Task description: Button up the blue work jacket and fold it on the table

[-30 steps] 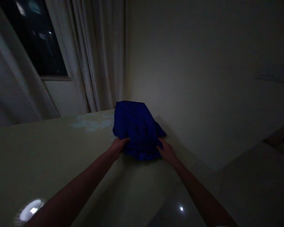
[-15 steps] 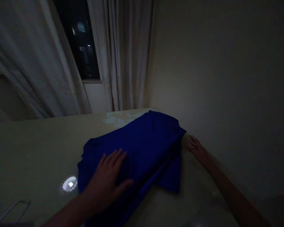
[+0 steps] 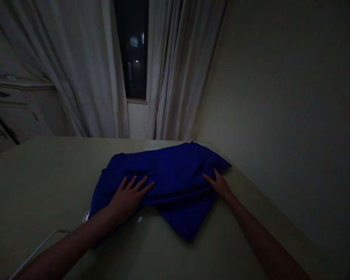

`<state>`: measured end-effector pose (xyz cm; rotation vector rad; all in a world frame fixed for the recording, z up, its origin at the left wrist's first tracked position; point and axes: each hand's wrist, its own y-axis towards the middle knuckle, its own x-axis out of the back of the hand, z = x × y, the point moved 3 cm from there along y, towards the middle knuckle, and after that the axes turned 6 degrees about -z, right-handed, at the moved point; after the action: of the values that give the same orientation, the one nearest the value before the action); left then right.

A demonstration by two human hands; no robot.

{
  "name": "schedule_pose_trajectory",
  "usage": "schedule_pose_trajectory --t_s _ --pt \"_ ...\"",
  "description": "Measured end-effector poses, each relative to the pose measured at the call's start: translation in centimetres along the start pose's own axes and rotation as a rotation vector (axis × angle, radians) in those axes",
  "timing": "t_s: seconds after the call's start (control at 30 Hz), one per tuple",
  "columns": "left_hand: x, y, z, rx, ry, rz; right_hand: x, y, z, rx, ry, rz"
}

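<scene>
A dark blue cloth (image 3: 169,175) lies spread and rumpled on a pale table (image 3: 46,182) in a dim room. My left hand (image 3: 128,198) rests flat on the cloth's near left part, fingers stretched out and apart. My right hand (image 3: 218,184) lies on the cloth's right side, fingers extended onto the fabric. A corner of the cloth points toward me between my two forearms.
White curtains (image 3: 84,70) hang behind the table on either side of a dark window (image 3: 134,50). A plain wall (image 3: 280,97) runs along the table's right edge. A drawer unit (image 3: 8,112) stands at the far left. A thin pale wire (image 3: 37,249) lies near my left forearm.
The bunched cloth has been pulled open and spread leftward across the table. My left hand moved left and laid flat on it; my right hand came back onto the cloth's right side. The view turned left.
</scene>
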<state>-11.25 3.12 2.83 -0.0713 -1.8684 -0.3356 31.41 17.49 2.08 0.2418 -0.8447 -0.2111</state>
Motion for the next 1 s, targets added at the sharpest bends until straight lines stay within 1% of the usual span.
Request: schedule_pose_trajectory --t_s 0.07,0.13,0.2,0.23,0.27,0.33,0.37,0.4,0.43,0.47,0.5,0.53,0.57,0.6,0.67,0.77,0.83,0.87,0.9,0.97,1.0 --pt "2.5 0.5 5.9 0.148 0.22 0.008 -3.7 0.8 4.7 0.036 0.047 0.097" --pt "5.2 0.6 11.5 0.3 0.403 -0.021 -8.1 1.2 10.2 0.078 0.078 0.187" --pt "7.4 0.2 16.0 0.425 0.497 -0.08 -13.0 0.9 15.9 0.108 0.092 0.278" --pt "8.2 0.0 17.7 0.475 0.498 -0.099 -15.4 0.5 18.6 0.114 0.092 0.312" --pt "8.7 -0.1 19.0 0.511 0.475 -0.106 -17.7 0.0 21.1 0.12 0.101 0.345" --pt "9.0 -0.2 20.4 0.556 0.412 -0.089 -21.6 -1.0 25.2 0.146 0.15 0.424" --pt "8.9 0.0 20.5 0.566 0.394 -0.075 -22.9 -1.4 26.7 0.177 0.192 0.467" --pt "8.7 0.2 20.4 0.571 0.396 -0.078 -23.8 -1.8 27.6 0.22 0.246 0.513" --pt "8.5 0.6 20.1 0.573 0.413 -0.104 -24.2 -2.0 28.0 0.266 0.309 0.554" --pt "8.2 1.0 19.6 0.568 0.432 -0.15 -24.1 -2.1 27.9 0.312 0.373 0.588" --pt "7.9 1.4 19.0 0.546 0.439 -0.205 -23.4 -2.1 27.2 0.357 0.43 0.612" --pt "7.6 1.9 18.2 0.505 0.432 -0.255 -22.3 -2.1 25.9 0.403 0.462 0.621" --pt "7.2 2.5 17.4 0.452 0.412 -0.289 -20.7 -2.2 24.2 0.45 0.461 0.617" --pt "6.7 3.0 16.6 0.396 0.382 -0.304 -18.8 -2.3 22.1 0.494 0.424 0.599" --pt "5.7 4.3 15.0 0.306 0.319 -0.29 -14.2 -3.1 17.2 0.569 0.261 0.537" --pt "4.5 6.5 12.6 0.253 0.258 -0.306 -7.3 -5.0 9.4 0.521 -0.003 0.444" --pt "4.0 8.1 11.2 0.229 0.207 -0.319 -3.7 -6.6 5.4 0.446 -0.111 0.369" --pt "3.9 8.9 10.8 0.25 0.162 -0.31 -2.5 -7.3 4.1 0.407 -0.139 0.328" --pt "4.0 9.5 10.5 0.307 0.109 -0.296 -1.6 -7.9 3.2 0.375 -0.153 0.289" --pt "4.8 10.5 10.3 0.491 0.015 -0.269 -0.9 -8.7 2.8 0.352 -0.159 0.241" --pt "5.6 10.9 10.3 0.59 -0.006 -0.271 -0.8 -8.8 3.0 0.357 -0.158 0.229"
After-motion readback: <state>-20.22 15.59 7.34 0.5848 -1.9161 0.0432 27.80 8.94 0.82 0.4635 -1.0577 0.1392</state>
